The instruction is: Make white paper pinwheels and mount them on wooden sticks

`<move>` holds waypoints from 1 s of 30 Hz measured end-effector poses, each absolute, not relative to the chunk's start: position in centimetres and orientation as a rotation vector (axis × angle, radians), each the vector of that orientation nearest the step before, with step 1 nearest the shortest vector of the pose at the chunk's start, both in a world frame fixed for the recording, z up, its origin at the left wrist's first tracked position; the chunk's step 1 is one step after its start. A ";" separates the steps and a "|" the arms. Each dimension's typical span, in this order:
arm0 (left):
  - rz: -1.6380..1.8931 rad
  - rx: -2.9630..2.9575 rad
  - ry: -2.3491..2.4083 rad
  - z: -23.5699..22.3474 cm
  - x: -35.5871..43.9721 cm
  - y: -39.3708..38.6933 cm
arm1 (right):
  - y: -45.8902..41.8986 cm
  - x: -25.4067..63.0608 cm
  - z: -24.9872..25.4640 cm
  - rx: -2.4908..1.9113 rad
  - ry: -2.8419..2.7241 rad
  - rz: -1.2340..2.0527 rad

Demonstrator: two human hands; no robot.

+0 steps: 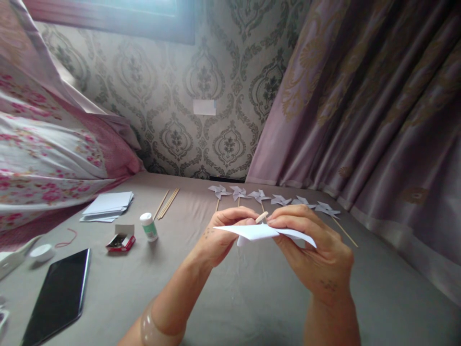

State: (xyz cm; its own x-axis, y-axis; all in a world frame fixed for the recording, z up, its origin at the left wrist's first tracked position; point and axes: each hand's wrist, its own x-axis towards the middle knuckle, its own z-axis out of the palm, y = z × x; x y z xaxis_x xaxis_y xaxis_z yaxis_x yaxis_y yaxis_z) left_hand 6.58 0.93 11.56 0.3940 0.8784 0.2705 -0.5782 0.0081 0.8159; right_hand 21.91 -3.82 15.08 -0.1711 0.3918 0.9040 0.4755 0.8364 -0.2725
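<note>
A white paper pinwheel (259,232) is held up in front of me, seen nearly edge-on with its blades spreading to both sides. My right hand (317,245) is closed on its right part, thumb below and fingers above. Fingers of my left hand (228,233) are closed at the pale wooden stick (261,217), whose tip shows just above the pinwheel's middle. Something thin links stick and paper there, too small to make out. Most of the stick is hidden behind the left fingers.
Several finished pinwheels (259,196) on sticks lie in a row at the back. Leftward are spare sticks (168,204), a paper stack (108,204), a white-and-green bottle (149,227), a small red open box (120,239), a white round lid (42,253) and a dark tablet (59,298).
</note>
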 end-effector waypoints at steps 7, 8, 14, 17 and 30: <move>1.204 1.053 0.370 12.0 6.4 0.9 | -3.9 21.9 15.1 -0.673 -1.808 -0.117; 1.205 1.059 0.369 12.0 6.4 0.9 | -3.9 21.9 15.1 -0.674 -1.808 -0.116; 1.206 1.102 0.365 11.7 6.3 0.9 | -3.8 21.9 15.0 -0.680 -1.807 -0.103; 1.207 1.112 0.363 11.5 6.2 0.9 | -3.8 21.9 15.0 -0.695 -1.800 -0.100; 1.218 1.171 0.334 11.1 6.1 1.3 | -3.8 21.9 15.0 -0.692 -1.803 -0.108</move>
